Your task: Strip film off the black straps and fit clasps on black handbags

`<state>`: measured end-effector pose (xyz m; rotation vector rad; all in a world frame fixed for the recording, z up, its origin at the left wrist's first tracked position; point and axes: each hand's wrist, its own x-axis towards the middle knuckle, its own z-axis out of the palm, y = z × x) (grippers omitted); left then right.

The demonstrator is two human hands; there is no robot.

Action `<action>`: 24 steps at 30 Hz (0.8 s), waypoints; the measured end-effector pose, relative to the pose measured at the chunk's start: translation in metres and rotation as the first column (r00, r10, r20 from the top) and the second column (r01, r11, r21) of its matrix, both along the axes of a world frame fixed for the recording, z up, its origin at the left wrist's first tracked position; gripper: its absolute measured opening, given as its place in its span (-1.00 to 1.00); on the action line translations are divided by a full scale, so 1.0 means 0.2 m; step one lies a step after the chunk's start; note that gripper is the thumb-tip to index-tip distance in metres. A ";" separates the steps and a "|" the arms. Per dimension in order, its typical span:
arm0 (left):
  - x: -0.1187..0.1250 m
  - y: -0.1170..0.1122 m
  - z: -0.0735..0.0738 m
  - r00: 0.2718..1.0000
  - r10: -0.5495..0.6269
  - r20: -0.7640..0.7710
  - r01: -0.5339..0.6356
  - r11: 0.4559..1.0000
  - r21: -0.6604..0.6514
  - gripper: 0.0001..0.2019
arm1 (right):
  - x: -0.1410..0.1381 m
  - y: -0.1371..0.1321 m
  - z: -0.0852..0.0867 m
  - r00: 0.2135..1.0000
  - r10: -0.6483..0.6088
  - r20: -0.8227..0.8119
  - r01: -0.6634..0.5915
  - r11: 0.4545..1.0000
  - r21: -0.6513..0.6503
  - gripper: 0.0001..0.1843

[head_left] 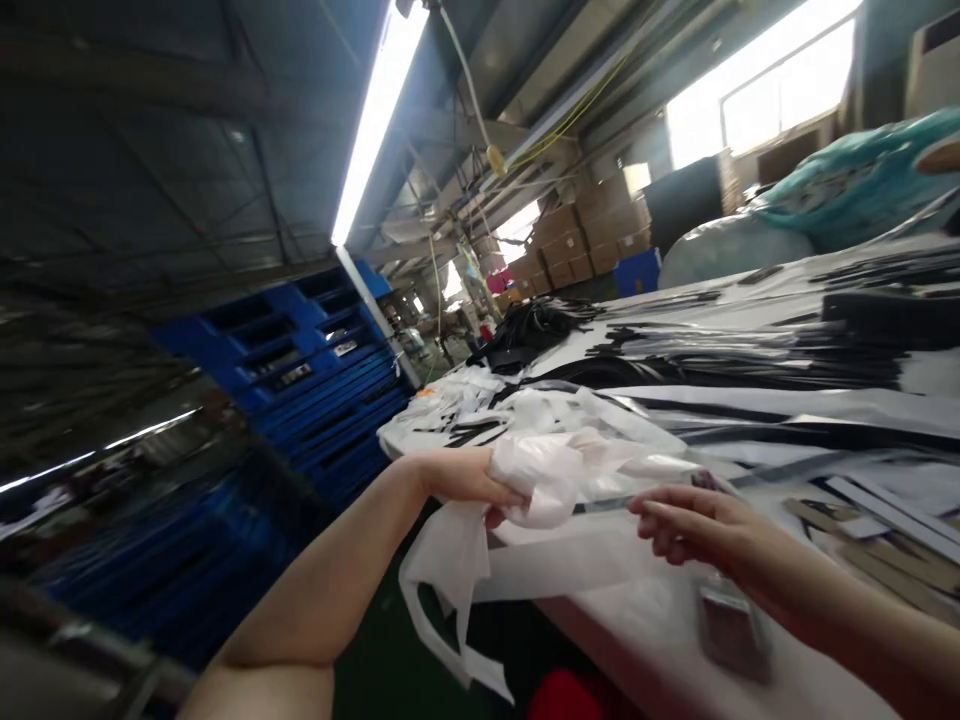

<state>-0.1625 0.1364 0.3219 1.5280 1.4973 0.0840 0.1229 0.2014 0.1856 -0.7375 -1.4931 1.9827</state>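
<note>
My left hand (480,485) is closed around a bunch of crumpled, thin white backing strips (555,470) at the table's near edge. Loose ends of the strips hang below that hand, past the edge. To the right, my right hand (694,525) hovers above the white table top (637,610), its fingers slightly curled and nothing visible in them. Beneath it lies a dark flat object in a clear case (731,625), too blurred to name.
Black strips (765,350) lie in long stacks across the table. More white scraps (465,400) are heaped at its left end. Blue pallets (322,370) stand left. Cardboard pieces (877,545) lie at right, and a teal bag (862,185) sits behind.
</note>
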 end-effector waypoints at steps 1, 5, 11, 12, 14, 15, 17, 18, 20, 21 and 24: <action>-0.01 -0.07 -0.04 1.000 0.008 -0.028 -0.008 1.000 -0.019 -0.81 | -0.09 -0.06 -0.02 0.999 0.027 -0.019 -0.029 0.996 -0.083 -0.42; -0.05 -0.35 -0.19 0.992 0.111 -0.056 -0.115 0.991 -0.073 -0.77 | -0.39 -0.32 -0.17 0.977 0.150 -0.150 -0.201 0.879 -0.432 -0.51; -0.15 -0.70 -0.45 0.964 0.260 -0.052 -0.264 0.956 -0.127 -0.83 | -0.57 -0.59 -0.31 0.929 0.264 -0.258 -0.365 0.760 -0.537 -0.70; -0.17 -0.75 -0.50 0.954 0.300 -0.009 -0.300 0.948 -0.104 -0.83 | -0.58 -0.61 -0.32 0.920 0.265 -0.288 -0.386 0.739 -0.553 -0.73; -0.18 -0.84 -0.59 0.915 0.377 0.144 -0.374 0.926 -0.051 -0.77 | -0.59 -0.65 -0.35 0.903 0.242 -0.355 -0.417 0.687 -0.595 -0.79; -0.19 -0.87 -0.63 0.885 0.398 0.240 -0.399 0.916 -0.050 -0.72 | -0.59 -0.66 -0.36 0.900 0.220 -0.377 -0.421 0.662 -0.619 -0.82; -0.22 -0.93 -0.71 0.804 0.429 0.411 -0.427 0.899 -0.102 -0.64 | -0.59 -0.66 -0.39 0.904 0.174 -0.391 -0.407 0.633 -0.658 -0.90; -0.24 -0.95 -0.75 0.759 0.447 0.473 -0.434 0.889 -0.145 -0.61 | -0.58 -0.66 -0.40 0.909 0.157 -0.386 -0.394 0.626 -0.673 -0.86; -0.29 -0.98 -0.82 0.685 0.494 0.536 -0.458 0.864 -0.211 -0.61 | -0.57 -0.63 -0.42 0.923 0.156 -0.351 -0.367 0.627 -0.687 -0.76; -0.32 -1.00 -0.84 0.660 0.515 0.547 -0.474 0.850 -0.229 -0.63 | -0.56 -0.61 -0.42 0.932 0.166 -0.322 -0.349 0.645 -0.680 -0.74; -0.44 -1.03 -0.90 0.631 0.537 0.560 -0.467 0.839 -0.279 -0.70 | -0.53 -0.53 -0.39 0.964 0.180 -0.196 -0.262 0.773 -0.578 -0.51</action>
